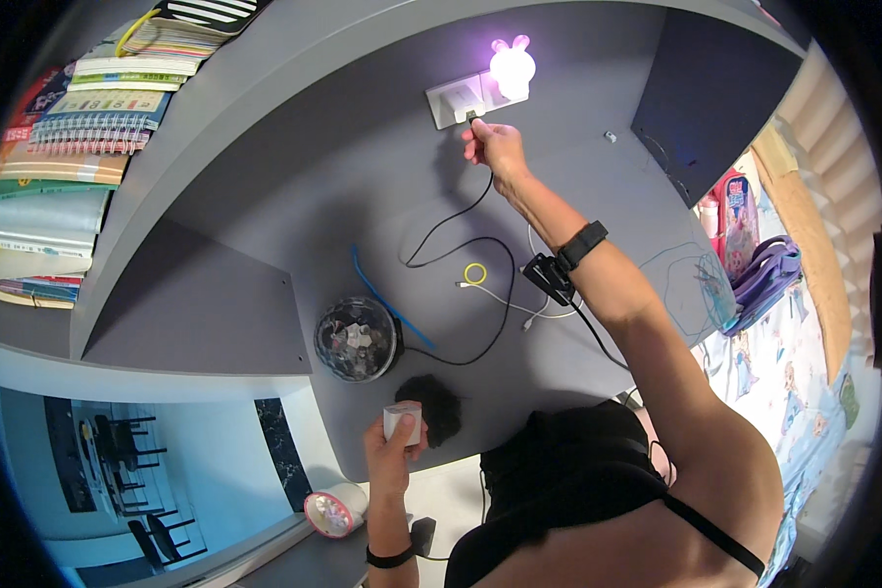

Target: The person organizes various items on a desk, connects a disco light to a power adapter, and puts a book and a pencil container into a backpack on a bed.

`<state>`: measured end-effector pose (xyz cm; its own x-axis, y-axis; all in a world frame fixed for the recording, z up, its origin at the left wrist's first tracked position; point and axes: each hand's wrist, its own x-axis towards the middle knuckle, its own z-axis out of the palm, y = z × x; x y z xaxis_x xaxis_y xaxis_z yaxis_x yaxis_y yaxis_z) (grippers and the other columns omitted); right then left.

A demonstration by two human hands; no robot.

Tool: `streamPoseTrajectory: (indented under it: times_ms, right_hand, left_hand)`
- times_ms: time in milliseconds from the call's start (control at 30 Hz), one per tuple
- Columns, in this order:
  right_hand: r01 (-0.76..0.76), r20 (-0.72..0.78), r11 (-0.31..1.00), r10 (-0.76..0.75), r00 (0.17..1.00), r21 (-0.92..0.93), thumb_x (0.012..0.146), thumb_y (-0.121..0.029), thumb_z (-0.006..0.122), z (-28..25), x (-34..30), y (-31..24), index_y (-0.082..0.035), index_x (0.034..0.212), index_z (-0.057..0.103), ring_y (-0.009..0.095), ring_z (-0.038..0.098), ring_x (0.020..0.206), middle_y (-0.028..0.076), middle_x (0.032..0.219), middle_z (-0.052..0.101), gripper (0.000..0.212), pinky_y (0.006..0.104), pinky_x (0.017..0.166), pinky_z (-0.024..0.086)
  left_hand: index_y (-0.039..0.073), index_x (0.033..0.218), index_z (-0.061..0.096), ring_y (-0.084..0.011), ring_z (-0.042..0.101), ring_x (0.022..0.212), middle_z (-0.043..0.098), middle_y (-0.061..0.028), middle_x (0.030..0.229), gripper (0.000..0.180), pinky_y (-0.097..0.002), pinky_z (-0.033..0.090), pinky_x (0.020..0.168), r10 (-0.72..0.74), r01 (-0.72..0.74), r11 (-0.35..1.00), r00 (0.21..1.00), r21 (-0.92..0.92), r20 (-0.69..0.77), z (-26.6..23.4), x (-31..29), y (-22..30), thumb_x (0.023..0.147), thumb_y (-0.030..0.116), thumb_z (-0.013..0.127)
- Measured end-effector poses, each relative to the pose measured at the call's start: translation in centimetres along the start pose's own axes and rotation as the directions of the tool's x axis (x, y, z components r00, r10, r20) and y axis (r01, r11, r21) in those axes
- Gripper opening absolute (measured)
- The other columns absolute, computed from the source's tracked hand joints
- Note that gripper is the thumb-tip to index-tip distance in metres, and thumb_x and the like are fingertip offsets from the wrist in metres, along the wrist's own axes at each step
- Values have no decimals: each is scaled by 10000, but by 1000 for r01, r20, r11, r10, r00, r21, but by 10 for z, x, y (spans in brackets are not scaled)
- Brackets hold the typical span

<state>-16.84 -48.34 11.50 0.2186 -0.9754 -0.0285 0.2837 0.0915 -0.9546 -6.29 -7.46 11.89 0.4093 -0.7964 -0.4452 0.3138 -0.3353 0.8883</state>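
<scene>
My right hand [501,155] reaches up to the wall and pinches the plug end of a black cable [476,203] at a white charger [460,99] in the wall socket. The cable loops down over the grey desk to a clear-domed ball lamp [355,339]. Beside the charger glows a pinkish-white night light [512,71] with two rounded ears. Near the desk's front edge, my left hand [392,453] is closed around a small white block [403,423]; its exact kind is unclear. A dark fuzzy thing [433,410] lies just behind that hand.
On the desk [568,363] lie a blue strip [382,299], a white cable [505,297] with a yellow ring, and a black device [549,278] under my right forearm. Books [98,122] fill the left shelf. A purple bag [762,282] sits at the right; a round bin [337,511] stands below.
</scene>
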Motion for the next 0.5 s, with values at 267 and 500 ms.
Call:
streamPoseTrajectory:
  times_ms: [267,500]
  right_hand:
    - [-11,-24,999,12,1000,34,886,-153,465,6,0,-13,21,713,572,134,486,432,90,544,564,268,250,427,377]
    - [-61,-27,998,61,998,24,892,-166,482,4,2,-21,3,699,564,135,492,438,85,540,558,270,249,425,376]
  left_hand:
    - [28,990,600,-110,541,563,589,-41,735,312,-201,334,419,-25,25,999,1000,-23,5,0,0,-5,838,301,603]
    - [25,989,603,-112,545,568,592,-45,736,297,-197,366,425,-49,51,997,998,-55,42,5,2,-8,845,284,602]
